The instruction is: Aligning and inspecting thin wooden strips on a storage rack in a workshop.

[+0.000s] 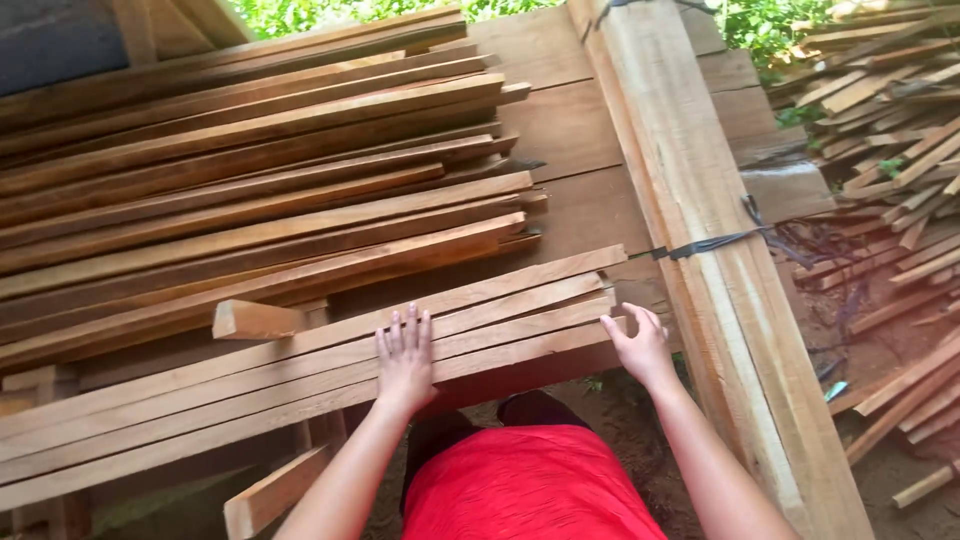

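I see 4 pale slats point(300, 385) lying side by side, long axis left-low to right-high | left hand point(405, 357) flat, fingers spread on their middle | right hand point(640, 345) open, touching their right ends, beside the big beam point(700, 200).

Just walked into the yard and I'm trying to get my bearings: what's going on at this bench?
A person in a red top is handling a row of pale wooden slats lying side by side on a rough timber bench. The left hand lies flat on top of the slats, fingers spread. The right hand is open at their right ends, beside a thick upright plank. A larger stack of darker slats lies behind, and loose offcuts are piled on the ground to the right.
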